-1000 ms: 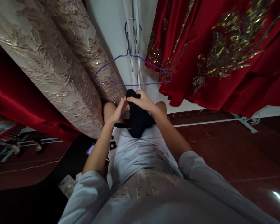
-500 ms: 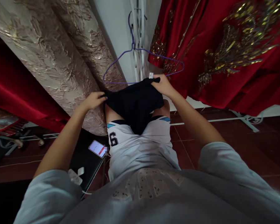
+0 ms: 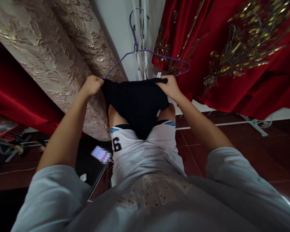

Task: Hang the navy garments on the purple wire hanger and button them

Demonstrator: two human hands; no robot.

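Observation:
A pair of black underpants (image 3: 137, 100) is spread wide in front of me, with the upper edge stretched nearly level and the lower part tapering down between my thighs. My left hand (image 3: 94, 85) pinches its upper left corner. At the upper right, my right hand (image 3: 168, 86) grips the edge beside a small white label (image 3: 159, 74). Just behind the cloth hangs a purple hanger (image 3: 135, 48); the garment and hands hide its lower bar and left end.
Red satin gowns with gold sequins (image 3: 222, 74) hang at right, a beige brocade gown (image 3: 50, 58) at left. A white metal rack (image 3: 145, 38) stands ahead. On a black seat (image 3: 87, 145) at left lie a phone (image 3: 100, 154) and a small white case (image 3: 83, 177).
My hands have moved apart, opening the bunched black underpants out wide. Since half a second ago, my left hand has lifted its corner, leveling the top edge.

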